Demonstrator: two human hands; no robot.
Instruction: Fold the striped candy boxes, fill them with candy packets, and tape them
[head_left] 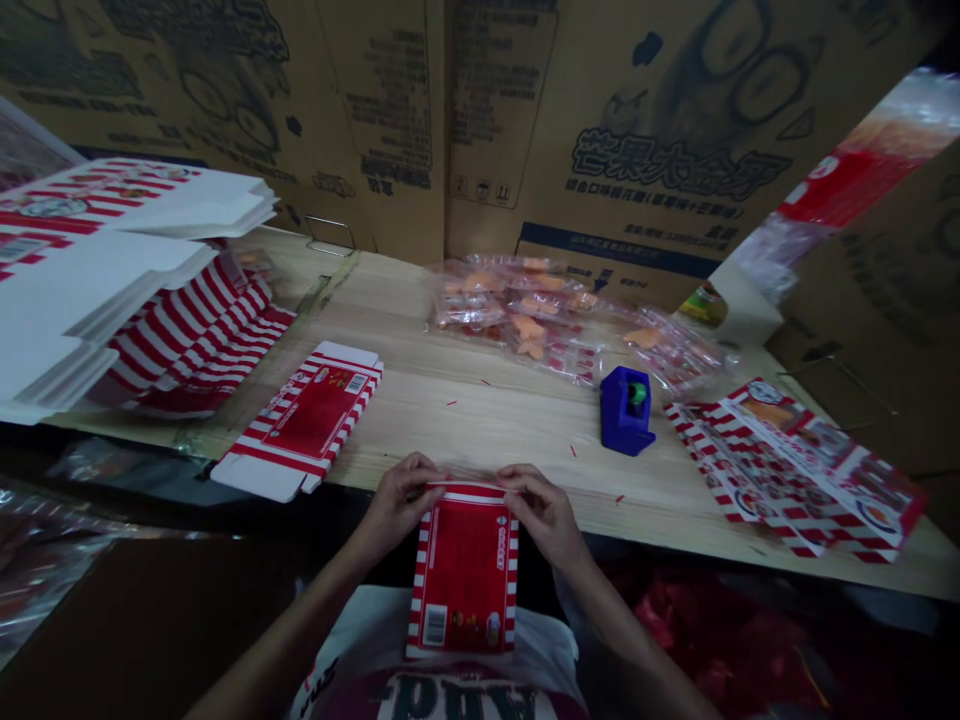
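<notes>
your left hand (403, 496) and right hand (546, 510) pinch a striped red carton (466, 565) at its top corners, by the surface (409, 415)'s near edge. likely light, easily creased card; hold by edges.

Busy wooden counter (405, 430)!
Packets (555, 360) toward the back, blue tape dispenser (621, 420) right of middle, striped boxes (315, 415) left and right.

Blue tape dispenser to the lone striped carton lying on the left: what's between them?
Head view: wooden tabletop with small red scraps on it, between the tape dispenser and the carton.
</notes>
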